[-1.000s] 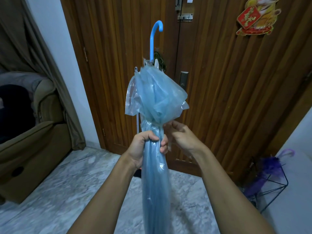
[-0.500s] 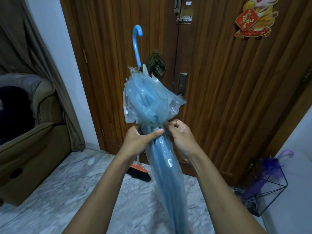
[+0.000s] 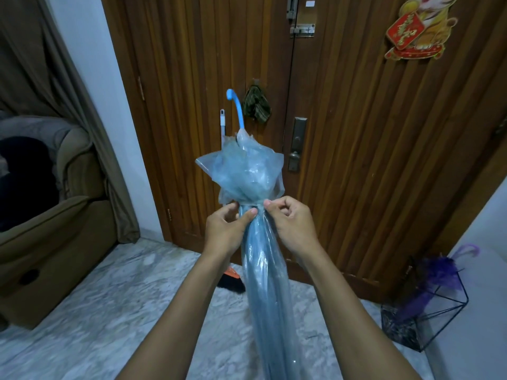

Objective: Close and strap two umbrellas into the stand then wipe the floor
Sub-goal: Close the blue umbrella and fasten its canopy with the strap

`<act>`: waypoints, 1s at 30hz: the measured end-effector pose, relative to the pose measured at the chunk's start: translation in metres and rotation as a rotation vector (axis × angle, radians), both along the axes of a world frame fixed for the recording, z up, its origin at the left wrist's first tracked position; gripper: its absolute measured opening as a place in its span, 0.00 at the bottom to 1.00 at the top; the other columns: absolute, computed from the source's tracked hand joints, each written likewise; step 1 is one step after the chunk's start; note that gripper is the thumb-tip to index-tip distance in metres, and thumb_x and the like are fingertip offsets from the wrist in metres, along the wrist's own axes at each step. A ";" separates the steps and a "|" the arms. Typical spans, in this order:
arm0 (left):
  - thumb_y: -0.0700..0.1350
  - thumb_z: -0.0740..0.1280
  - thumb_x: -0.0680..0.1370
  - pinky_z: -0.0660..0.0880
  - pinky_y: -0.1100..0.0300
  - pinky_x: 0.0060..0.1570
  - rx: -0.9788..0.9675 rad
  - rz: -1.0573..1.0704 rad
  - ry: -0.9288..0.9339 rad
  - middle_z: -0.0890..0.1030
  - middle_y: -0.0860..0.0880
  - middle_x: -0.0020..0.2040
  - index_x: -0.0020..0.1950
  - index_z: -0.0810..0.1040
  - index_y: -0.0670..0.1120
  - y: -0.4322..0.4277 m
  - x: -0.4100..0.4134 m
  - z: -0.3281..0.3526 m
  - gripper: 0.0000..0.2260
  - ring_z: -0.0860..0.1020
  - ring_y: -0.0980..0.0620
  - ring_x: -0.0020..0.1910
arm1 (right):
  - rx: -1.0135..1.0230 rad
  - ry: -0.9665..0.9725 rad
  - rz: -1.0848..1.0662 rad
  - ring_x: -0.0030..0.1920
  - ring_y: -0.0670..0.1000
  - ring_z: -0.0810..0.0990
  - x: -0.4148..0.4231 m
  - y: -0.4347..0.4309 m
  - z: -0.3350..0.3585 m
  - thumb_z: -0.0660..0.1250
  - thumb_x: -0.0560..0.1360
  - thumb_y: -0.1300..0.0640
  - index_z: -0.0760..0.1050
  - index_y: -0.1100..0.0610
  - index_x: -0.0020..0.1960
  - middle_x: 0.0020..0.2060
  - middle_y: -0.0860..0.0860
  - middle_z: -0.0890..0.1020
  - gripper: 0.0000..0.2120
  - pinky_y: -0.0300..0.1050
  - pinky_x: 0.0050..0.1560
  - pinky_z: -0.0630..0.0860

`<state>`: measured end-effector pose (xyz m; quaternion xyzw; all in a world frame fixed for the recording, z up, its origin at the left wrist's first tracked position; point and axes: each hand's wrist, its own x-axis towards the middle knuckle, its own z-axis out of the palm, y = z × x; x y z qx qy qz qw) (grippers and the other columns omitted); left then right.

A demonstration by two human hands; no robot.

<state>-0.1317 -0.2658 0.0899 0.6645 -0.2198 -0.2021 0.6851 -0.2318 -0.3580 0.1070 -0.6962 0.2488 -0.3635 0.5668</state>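
Observation:
I hold a closed translucent blue umbrella (image 3: 263, 283) upright in front of me, its curved blue handle (image 3: 236, 109) pointing up and its loose canopy edge bunched above my fingers. My left hand (image 3: 226, 233) pinches the umbrella's strap (image 3: 251, 206) on the left side. On the other side my right hand (image 3: 290, 220) pinches the same strap, which runs around the folded canopy. A purple umbrella (image 3: 436, 281) leans in the black wire umbrella stand (image 3: 428, 319) at the lower right, by the door.
A wooden door (image 3: 343, 133) fills the background, with a cloth hanging on a hook. A broom (image 3: 230, 281) with an orange and black head leans against the door behind the umbrella. A brown armchair (image 3: 46, 220) stands at the left. The floor (image 3: 109, 311) is pale marble.
The umbrella has tilted and dropped lower in view, handle now leaning left. My left hand has shifted from gripping the shaft to pinching the strap together with my right hand.

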 end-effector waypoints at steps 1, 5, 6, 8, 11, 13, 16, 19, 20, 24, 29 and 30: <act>0.49 0.75 0.73 0.82 0.55 0.48 -0.004 -0.014 -0.015 0.85 0.49 0.52 0.62 0.78 0.45 0.000 -0.002 0.000 0.20 0.84 0.52 0.48 | -0.003 0.004 0.000 0.31 0.46 0.81 -0.001 0.000 0.000 0.68 0.79 0.55 0.78 0.59 0.42 0.31 0.51 0.83 0.09 0.40 0.32 0.76; 0.49 0.70 0.77 0.78 0.60 0.37 0.046 -0.001 -0.091 0.83 0.47 0.46 0.63 0.69 0.49 -0.003 -0.012 0.003 0.17 0.83 0.53 0.42 | -0.034 0.054 0.008 0.35 0.50 0.82 -0.004 -0.003 0.004 0.67 0.79 0.55 0.79 0.63 0.47 0.38 0.58 0.85 0.11 0.40 0.34 0.78; 0.49 0.69 0.78 0.78 0.60 0.38 0.071 -0.019 -0.116 0.82 0.48 0.47 0.62 0.70 0.49 -0.004 -0.013 0.003 0.15 0.83 0.53 0.43 | -0.032 0.060 0.010 0.35 0.51 0.82 -0.005 -0.004 0.005 0.67 0.79 0.54 0.79 0.63 0.47 0.40 0.60 0.85 0.11 0.42 0.35 0.78; 0.48 0.67 0.79 0.77 0.61 0.40 0.112 -0.078 -0.129 0.81 0.50 0.50 0.59 0.74 0.48 -0.003 -0.014 0.005 0.10 0.82 0.54 0.46 | -0.028 0.065 0.005 0.35 0.54 0.83 -0.005 -0.006 0.007 0.68 0.79 0.54 0.79 0.63 0.47 0.40 0.62 0.85 0.11 0.45 0.36 0.79; 0.48 0.71 0.75 0.76 0.62 0.42 0.116 -0.192 -0.099 0.81 0.52 0.52 0.60 0.75 0.50 -0.001 -0.012 0.007 0.14 0.81 0.56 0.48 | -0.089 0.095 -0.007 0.31 0.49 0.78 -0.004 -0.007 0.009 0.67 0.79 0.54 0.79 0.63 0.46 0.37 0.62 0.84 0.11 0.41 0.33 0.74; 0.50 0.75 0.72 0.79 0.59 0.49 0.107 -0.257 -0.093 0.81 0.52 0.55 0.62 0.74 0.51 0.000 -0.010 0.004 0.21 0.81 0.55 0.53 | -0.105 0.112 0.016 0.32 0.51 0.79 -0.003 -0.006 0.012 0.66 0.80 0.53 0.78 0.61 0.46 0.37 0.62 0.84 0.11 0.45 0.34 0.76; 0.47 0.76 0.71 0.80 0.50 0.55 0.067 -0.240 -0.065 0.82 0.49 0.56 0.63 0.73 0.50 -0.001 -0.010 0.002 0.24 0.82 0.52 0.54 | -0.130 0.118 0.060 0.28 0.43 0.77 -0.001 -0.006 0.016 0.65 0.80 0.54 0.78 0.61 0.45 0.29 0.50 0.81 0.11 0.39 0.30 0.74; 0.40 0.73 0.74 0.82 0.49 0.50 -0.028 -0.171 0.025 0.84 0.45 0.53 0.64 0.73 0.46 -0.002 -0.009 0.006 0.20 0.85 0.47 0.49 | -0.127 0.077 0.085 0.25 0.39 0.75 -0.002 -0.008 0.019 0.67 0.79 0.56 0.79 0.65 0.46 0.26 0.46 0.79 0.12 0.32 0.29 0.73; 0.38 0.72 0.75 0.82 0.51 0.46 -0.064 -0.169 0.071 0.84 0.44 0.52 0.64 0.73 0.45 -0.001 -0.007 0.007 0.19 0.85 0.47 0.46 | -0.101 0.055 0.094 0.29 0.41 0.78 -0.002 -0.009 0.020 0.69 0.78 0.56 0.80 0.65 0.46 0.29 0.50 0.82 0.11 0.33 0.33 0.77; 0.35 0.71 0.75 0.81 0.58 0.38 -0.183 -0.195 0.178 0.86 0.46 0.52 0.68 0.71 0.46 0.006 0.001 0.011 0.23 0.86 0.48 0.44 | 0.130 -0.032 0.121 0.44 0.48 0.85 -0.003 -0.017 0.014 0.74 0.74 0.57 0.82 0.63 0.46 0.44 0.57 0.86 0.08 0.44 0.45 0.83; 0.34 0.70 0.75 0.82 0.56 0.45 -0.258 -0.257 0.237 0.84 0.42 0.55 0.69 0.71 0.47 0.012 0.003 0.010 0.24 0.85 0.47 0.48 | 0.362 -0.040 0.135 0.51 0.53 0.85 -0.001 -0.022 0.000 0.77 0.71 0.55 0.83 0.58 0.41 0.48 0.56 0.86 0.07 0.49 0.54 0.82; 0.33 0.70 0.75 0.83 0.56 0.45 -0.270 -0.278 0.255 0.85 0.42 0.54 0.67 0.71 0.48 0.013 0.002 0.010 0.22 0.85 0.47 0.47 | 0.390 -0.024 0.158 0.54 0.53 0.85 -0.001 -0.022 -0.002 0.77 0.70 0.53 0.84 0.55 0.39 0.48 0.55 0.87 0.06 0.51 0.56 0.81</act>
